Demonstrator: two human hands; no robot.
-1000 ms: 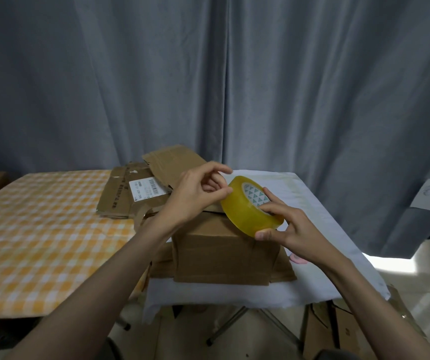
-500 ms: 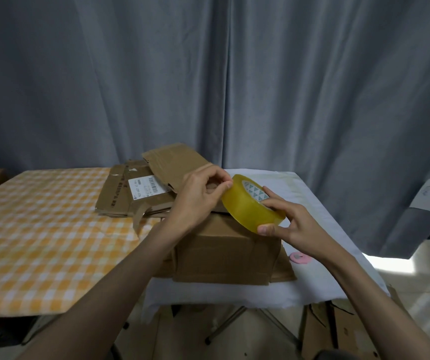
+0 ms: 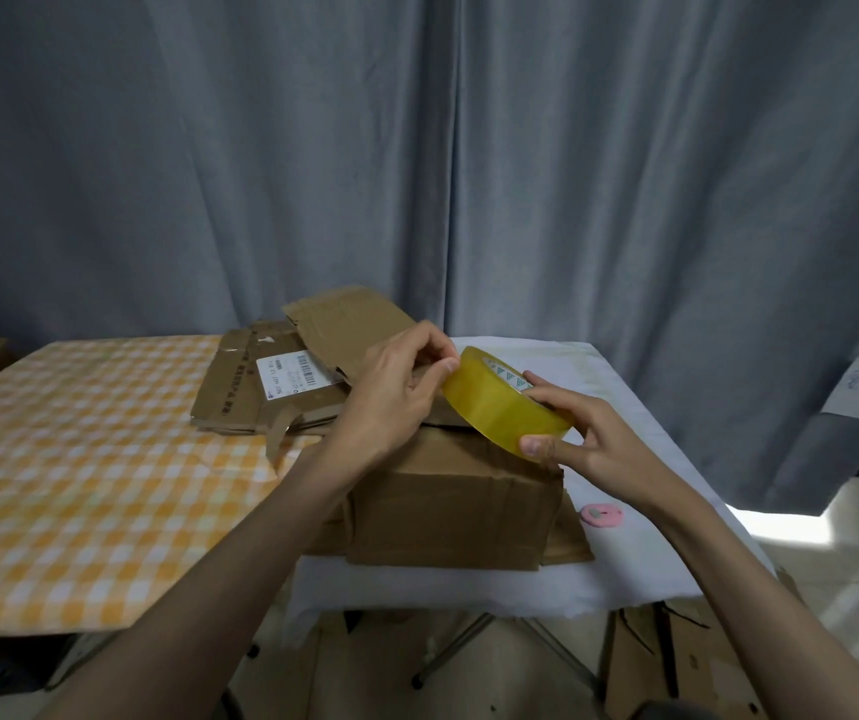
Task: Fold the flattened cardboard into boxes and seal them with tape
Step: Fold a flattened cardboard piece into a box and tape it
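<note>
Hands meet over a folded brown cardboard box (image 3: 448, 506). The right hand (image 3: 593, 439) grips a yellowish translucent roll of packing tape (image 3: 500, 407), held tilted just above the box's top. The left hand (image 3: 396, 392) pinches at the roll's near-left rim with thumb and fingertips. Left of it lies flattened brown cardboard (image 3: 261, 387); below the right hand sits a small pink object (image 3: 601, 513).

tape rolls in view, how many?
1: the yellowish translucent tape roll, held over the folded brown cardboard box by the right hand; left hand picks at its edge.
</note>
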